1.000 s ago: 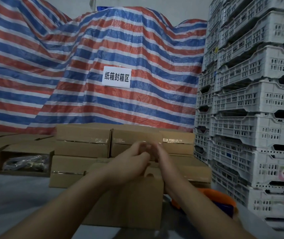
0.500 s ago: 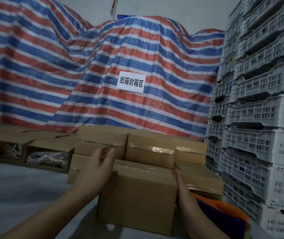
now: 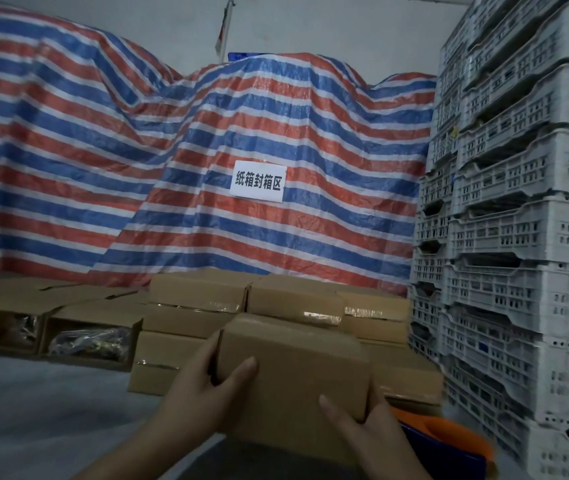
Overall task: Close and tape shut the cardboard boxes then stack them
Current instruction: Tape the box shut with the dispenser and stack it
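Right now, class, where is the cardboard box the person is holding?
In the head view it sits low and centre: the cardboard box is gripped between the left hand and right hand, just before the stacked boxes.

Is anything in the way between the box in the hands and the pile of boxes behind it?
Nothing visible. The left hand and right hand grip the held box by its sides, and only open air shows between it and the stacked boxes just behind.

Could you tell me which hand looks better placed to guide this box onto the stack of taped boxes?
Probably the left hand: it grips the box high on its left edge, facing the stack of taped boxes. The right hand holds the lower right corner, better suited to supporting it.
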